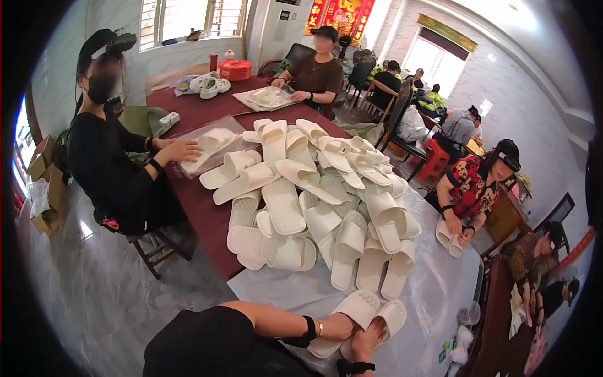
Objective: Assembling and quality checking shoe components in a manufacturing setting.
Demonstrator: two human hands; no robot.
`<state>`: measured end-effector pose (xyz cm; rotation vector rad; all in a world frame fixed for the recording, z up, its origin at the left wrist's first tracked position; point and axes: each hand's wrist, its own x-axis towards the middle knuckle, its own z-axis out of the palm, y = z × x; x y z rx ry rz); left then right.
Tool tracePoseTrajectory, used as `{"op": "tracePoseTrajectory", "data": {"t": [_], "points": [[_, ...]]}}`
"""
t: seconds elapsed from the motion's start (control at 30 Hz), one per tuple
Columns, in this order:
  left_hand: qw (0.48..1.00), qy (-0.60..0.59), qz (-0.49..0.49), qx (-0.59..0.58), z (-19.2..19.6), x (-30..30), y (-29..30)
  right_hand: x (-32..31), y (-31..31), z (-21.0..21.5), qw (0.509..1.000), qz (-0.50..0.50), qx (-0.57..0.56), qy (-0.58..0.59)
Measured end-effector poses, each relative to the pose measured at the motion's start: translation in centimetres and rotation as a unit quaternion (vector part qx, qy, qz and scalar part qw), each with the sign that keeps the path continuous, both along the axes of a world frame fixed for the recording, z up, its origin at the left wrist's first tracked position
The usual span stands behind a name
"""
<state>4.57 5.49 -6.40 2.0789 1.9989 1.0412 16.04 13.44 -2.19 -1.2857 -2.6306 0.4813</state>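
At the near edge of the table, a pair of cream-white slippers lies side by side, a left slipper [358, 307] and a right slipper [393, 318]. My left hand [338, 327] reaches into the left slipper, its fingers hidden under the broad strap. Against the right slipper, at the opening of its strap, my right hand [366, 340] is closed, with its fingertips partly out of sight. Just beyond rises a large heap of matching slippers [286, 207], piled in all directions.
A person at left handles a slipper in a clear bag [217, 141]; another at the far side has a packet [267, 97]. At right, a person holds a slipper pair [450, 237]. White clogs [210, 85] and a red container [235, 70] stand on the dark red tablecloth [204, 210].
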Motion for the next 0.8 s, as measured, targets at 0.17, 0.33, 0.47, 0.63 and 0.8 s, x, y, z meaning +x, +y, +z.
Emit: {"op": "tracePoseTrajectory", "data": {"t": [0.17,0.33,0.47,0.63,0.8], "points": [[0.969,-0.040,-0.143,-0.199,5.4,-0.8,-3.9,0.5,1.8,-1.6,0.989,0.023,0.098,0.110],[0.957,-0.282,0.058,0.033,8.9,-5.9,-6.5,-0.5,2.8,1.8,0.948,-0.008,-0.090,0.304],[0.873,-0.479,-0.005,0.087,12.3,-6.3,-3.1,0.3,1.0,5.4,0.763,-0.085,-0.371,0.523],[0.934,-0.333,-0.084,0.101,17.5,-0.3,-0.1,-5.5,-4.6,11.0,0.488,-0.113,-0.355,0.790],[0.954,-0.240,-0.166,0.067,16.5,3.2,-3.9,-4.1,-3.9,12.0,0.516,-0.122,-0.326,0.783]]}}
